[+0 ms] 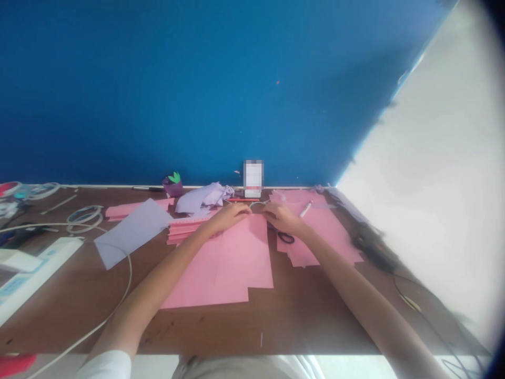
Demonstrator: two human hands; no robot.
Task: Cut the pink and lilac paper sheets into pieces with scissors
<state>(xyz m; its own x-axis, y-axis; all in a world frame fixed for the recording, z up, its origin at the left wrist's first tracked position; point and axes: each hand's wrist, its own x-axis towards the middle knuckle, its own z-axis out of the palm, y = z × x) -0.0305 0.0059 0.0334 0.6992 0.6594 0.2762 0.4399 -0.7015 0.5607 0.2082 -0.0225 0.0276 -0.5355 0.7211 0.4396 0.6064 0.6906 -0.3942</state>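
My left hand (232, 214) and my right hand (281, 216) rest close together at the far edge of a large pink paper sheet (229, 263) lying on the brown table (300, 310). Both hands have their fingers curled, pinching a thin whitish wire or strip (257, 203) that spans between them. Black-handled scissors (282, 235) lie just under my right wrist. A stack of pink strips (185, 229) sits beside my left hand.
Lilac paper (130, 231) and crumpled lilac scraps (205, 197) lie left of centre. More pink sheets (319, 226) and a white pen (306, 209) are at right. A white power strip (35, 268), cable (126, 273) and tape rolls (84, 216) occupy the left; a blue wall stands behind.
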